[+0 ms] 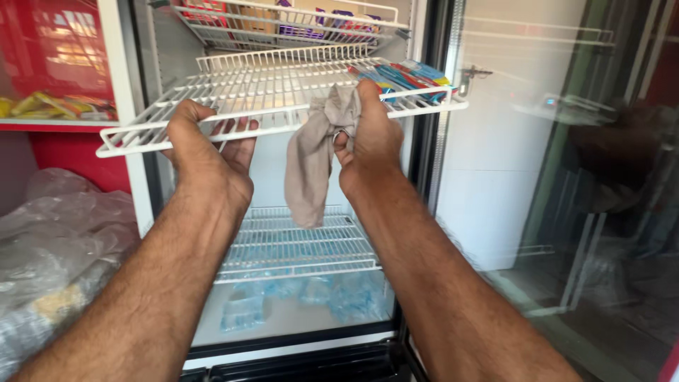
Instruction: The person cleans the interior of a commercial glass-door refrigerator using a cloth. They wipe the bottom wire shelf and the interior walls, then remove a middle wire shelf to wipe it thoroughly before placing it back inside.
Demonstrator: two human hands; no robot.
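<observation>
The top wire shelf (297, 21) and its packets run off the upper edge. Behind the glass door (566, 177) on the right, everything blurs. The left hand's (205, 152) fingertips hide under the pulled-out wire rack (269, 92).

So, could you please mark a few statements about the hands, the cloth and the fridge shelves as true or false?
1. The right hand holds a grey cloth. True.
2. The left hand holds a spray bottle. False: its grip is on the front edge of the white wire shelf.
3. The glass door is shut. False: it stands open to the right.
4. Colourful packets lie on the gripped shelf. True.
5. The lower wire shelf is full. False: it is bare.
</observation>
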